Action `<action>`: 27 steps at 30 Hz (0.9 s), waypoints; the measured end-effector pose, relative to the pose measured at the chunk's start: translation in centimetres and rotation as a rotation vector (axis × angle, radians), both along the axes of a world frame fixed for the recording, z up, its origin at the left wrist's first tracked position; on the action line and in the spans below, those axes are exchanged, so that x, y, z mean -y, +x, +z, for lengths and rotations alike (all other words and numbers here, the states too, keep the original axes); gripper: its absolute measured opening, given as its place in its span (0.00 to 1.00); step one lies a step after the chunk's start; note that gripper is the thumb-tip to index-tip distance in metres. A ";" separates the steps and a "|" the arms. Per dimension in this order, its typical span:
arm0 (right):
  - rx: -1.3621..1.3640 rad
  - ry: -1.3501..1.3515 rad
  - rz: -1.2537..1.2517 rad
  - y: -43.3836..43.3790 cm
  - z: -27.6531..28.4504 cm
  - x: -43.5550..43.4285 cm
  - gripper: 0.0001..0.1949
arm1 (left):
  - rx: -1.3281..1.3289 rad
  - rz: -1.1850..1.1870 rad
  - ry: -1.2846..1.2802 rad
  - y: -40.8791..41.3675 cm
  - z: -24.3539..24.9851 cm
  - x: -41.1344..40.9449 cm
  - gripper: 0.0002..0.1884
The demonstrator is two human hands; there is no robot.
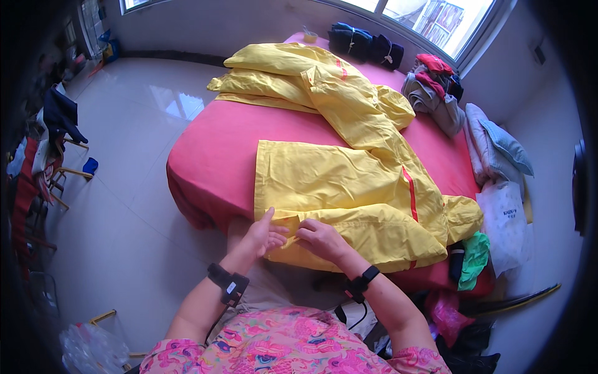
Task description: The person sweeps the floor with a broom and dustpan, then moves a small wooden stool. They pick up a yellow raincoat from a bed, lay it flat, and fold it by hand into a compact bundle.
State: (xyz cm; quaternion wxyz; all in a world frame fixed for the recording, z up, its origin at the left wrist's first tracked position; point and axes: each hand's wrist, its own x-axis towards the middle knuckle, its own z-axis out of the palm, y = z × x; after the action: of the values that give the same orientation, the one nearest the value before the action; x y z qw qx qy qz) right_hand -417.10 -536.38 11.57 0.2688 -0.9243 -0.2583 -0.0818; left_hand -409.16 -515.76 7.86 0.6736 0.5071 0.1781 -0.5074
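A yellow coat [327, 182] with red trim lies spread on a pink-covered bed [233, 135], its hem toward my left and its hood-like end [462, 217] toward my right. My right hand [322, 238] pinches the coat's front edge near the hem. Beside it, my left hand [264, 236] has its fingers apart at the hem's near corner; whether the fingertips touch the cloth is hard to tell. A small reddish fastener shows on the flap between the hands. More yellow clothing [280, 79], with similar red trim, lies bunched beyond the coat, one sleeve reaching toward it.
Tied dark bundles [350, 39], piled clothes [432, 84] and pillows [497, 145] line the bed's far and right sides. A white plastic bag [502, 224] and green cloth [474, 262] are at the right. Stools [70, 173] holding clothes stand left on the tiled floor.
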 end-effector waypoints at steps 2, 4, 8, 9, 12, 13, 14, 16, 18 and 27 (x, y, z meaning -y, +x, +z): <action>0.017 -0.017 0.029 -0.1 0.0 0.0 0.09 | -0.064 0.073 -0.001 0.6 -0.9 0.3 0.29; 0.014 0.001 0.037 -0.1 0.0 0.1 0.08 | -0.063 0.152 -0.015 0.5 -1.7 0.8 0.25; -0.052 0.046 -0.020 -0.5 0.2 0.2 0.07 | 0.009 0.101 0.042 -0.7 -1.8 1.1 0.16; -0.080 0.073 -0.039 -0.4 0.8 -0.1 0.07 | 0.067 0.099 0.027 -1.3 -2.1 0.8 0.15; -0.139 0.153 -0.114 -0.1 1.0 -0.7 0.06 | 0.207 0.103 -0.024 -2.7 -2.4 0.4 0.12; -0.155 0.180 -0.145 -0.1 0.9 -0.9 0.06 | 0.248 0.103 -0.042 -3.1 -2.2 0.4 0.12; -0.136 0.178 -0.169 -0.1 0.8 -1.0 0.06 | 0.313 0.101 -0.046 -3.4 -2.2 0.6 0.13; -0.098 0.173 -0.206 0.3 0.9 -1.5 0.06 | 0.446 0.107 -0.048 -3.8 -2.2 0.7 0.14; -0.072 0.179 -0.255 0.3 1.0 -1.8 0.06 | 0.528 0.143 -0.012 -4.5 -2.2 1.0 0.15; -0.303 0.141 -0.336 1.2 1.6 -1.7 0.08 | 0.957 0.200 0.099 -6.3 -3.8 1.7 0.15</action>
State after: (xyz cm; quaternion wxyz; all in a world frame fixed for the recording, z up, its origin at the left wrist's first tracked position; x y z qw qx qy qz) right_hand -415.94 -534.65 13.20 0.3508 -0.9350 -0.0512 -0.0035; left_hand -415.46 -517.51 4.09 0.7002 0.6952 -0.0799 -0.1412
